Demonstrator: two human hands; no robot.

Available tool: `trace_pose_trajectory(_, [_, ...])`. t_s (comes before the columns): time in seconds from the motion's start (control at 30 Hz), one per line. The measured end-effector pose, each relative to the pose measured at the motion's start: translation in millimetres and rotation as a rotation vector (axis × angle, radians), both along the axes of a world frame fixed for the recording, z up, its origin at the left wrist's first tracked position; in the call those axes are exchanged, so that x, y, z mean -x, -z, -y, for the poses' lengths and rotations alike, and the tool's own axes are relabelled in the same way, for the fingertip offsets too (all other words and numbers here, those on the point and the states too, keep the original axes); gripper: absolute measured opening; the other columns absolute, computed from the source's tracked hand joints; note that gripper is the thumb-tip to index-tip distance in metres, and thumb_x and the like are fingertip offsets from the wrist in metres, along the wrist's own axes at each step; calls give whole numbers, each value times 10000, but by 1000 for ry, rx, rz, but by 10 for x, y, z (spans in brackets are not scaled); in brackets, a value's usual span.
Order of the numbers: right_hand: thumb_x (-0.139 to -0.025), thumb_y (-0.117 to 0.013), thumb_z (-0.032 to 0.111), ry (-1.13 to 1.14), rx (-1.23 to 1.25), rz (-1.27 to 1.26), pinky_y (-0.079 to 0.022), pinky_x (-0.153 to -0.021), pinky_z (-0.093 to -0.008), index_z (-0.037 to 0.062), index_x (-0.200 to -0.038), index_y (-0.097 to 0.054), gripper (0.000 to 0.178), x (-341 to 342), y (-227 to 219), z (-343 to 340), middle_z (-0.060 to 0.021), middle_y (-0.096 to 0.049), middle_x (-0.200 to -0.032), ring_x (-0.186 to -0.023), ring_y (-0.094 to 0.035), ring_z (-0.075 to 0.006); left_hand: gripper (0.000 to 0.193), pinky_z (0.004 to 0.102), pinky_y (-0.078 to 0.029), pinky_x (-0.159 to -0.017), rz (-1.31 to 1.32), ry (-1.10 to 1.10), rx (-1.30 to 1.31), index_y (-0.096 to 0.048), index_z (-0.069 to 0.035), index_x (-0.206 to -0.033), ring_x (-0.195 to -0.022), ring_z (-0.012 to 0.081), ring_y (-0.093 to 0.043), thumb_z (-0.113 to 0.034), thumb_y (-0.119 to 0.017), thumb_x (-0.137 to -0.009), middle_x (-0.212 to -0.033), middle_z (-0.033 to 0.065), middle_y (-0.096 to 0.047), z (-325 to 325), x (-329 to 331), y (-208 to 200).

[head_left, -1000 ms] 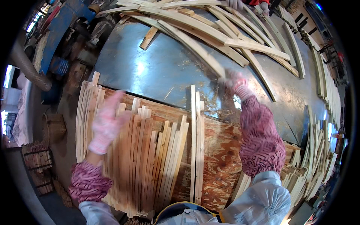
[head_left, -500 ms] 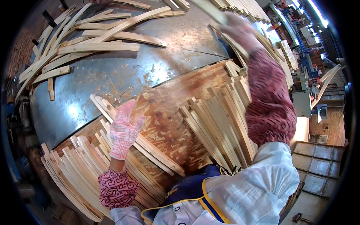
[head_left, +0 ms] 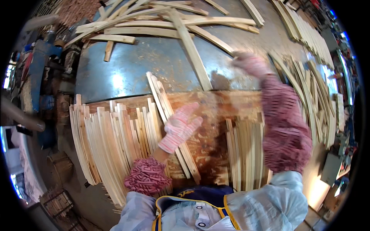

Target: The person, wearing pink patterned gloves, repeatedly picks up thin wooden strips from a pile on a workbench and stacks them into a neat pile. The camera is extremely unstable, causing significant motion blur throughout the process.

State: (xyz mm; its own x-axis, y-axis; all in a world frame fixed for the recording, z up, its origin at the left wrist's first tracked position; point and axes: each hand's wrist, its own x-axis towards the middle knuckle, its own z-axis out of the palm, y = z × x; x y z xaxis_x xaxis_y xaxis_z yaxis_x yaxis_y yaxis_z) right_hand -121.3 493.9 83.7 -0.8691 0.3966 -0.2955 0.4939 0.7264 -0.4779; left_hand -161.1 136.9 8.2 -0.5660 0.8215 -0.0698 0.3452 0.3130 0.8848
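My left hand (head_left: 179,128), in a pink and white knitted glove, lies with fingers outstretched across a pair of pale wooden strips (head_left: 162,101). Those strips slant beside a row of upright-set strips (head_left: 111,138) on the left. My right hand (head_left: 252,64), in the same kind of glove, reaches out over the metal tabletop, smeared by motion. Its fingers are near the end of a slanting strip (head_left: 214,41); whether it grips anything cannot be told. Left of it, a single strip (head_left: 189,52) lies with its near end at the brown board (head_left: 208,131).
A loose heap of curved strips (head_left: 142,31) covers the far part of the metal tabletop (head_left: 154,57). Another row of strips (head_left: 246,154) lies under my right arm. More stacks (head_left: 308,32) stand at the far right, and blue machinery (head_left: 40,73) at the left.
My view has turned to the right. The blurred strip at my right hand now lies on the tabletop away from it, and that hand has drawn nearer. My left hand stays on the strips.
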Motion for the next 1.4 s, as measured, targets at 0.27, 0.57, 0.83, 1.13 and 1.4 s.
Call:
trace_pose_trajectory(0.27, [-828, -685, 261, 489, -75, -112, -566, -797, -434, 122, -1290, -523, 509, 1059, 1496, 629, -190, -595, -1200, -1123, -628, -311, 776, 393, -437, -1087, 779, -245, -258, -413, -33, -1455, -1325, 299, -487, -477, -682, -878, -1403, 172, -526, -38, 76, 127])
trace_pose_trajectory(0.57, [-895, -678, 450, 341, 311, -188, -396, -1110, -389, 54, -1415, -495, 679, 622, 1421, 110, -180, -554, -1394, -1312, -502, -323, 776, 485, -281, -1176, 1113, -266, 18, -395, -31, -1466, -1342, 385, -445, -442, -687, -876, -1416, 227, -504, -906, 647, 188])
trace_pose_trajectory(0.83, [-850, -677, 481, 430, -120, 192, -531, -875, -396, 147, -1291, -593, 559, 894, 1438, -80, -137, -655, -1169, -1077, -631, -286, 434, 314, -519, -943, 1143, -463, -287, -562, -32, -1325, -989, 155, -652, -124, -684, -918, -1109, 62, -679, -139, -115, 156])
trace_pose_trajectory(1.13, [-961, -617, 401, 813, 1988, -468, -600, -614, -313, 46, -1241, -568, 455, -230, 1316, 1473, -107, -674, -956, -771, -691, -241, 401, 281, -473, -831, 717, -563, -259, -608, 12, -1246, -940, 132, -603, -220, -653, -921, -1032, 66, -679, 82, -819, -27])
trace_pose_trajectory(1.4, [-993, -540, 333, 501, 870, -187, -549, -844, -319, 99, -1472, -429, 545, -2022, 1739, 2655, -117, -654, -1173, -956, -644, -218, 350, 286, -538, -766, 1005, -591, -312, -613, -20, -1248, -884, 138, -652, -118, -656, -915, -1052, 65, -695, 763, -1318, 79])
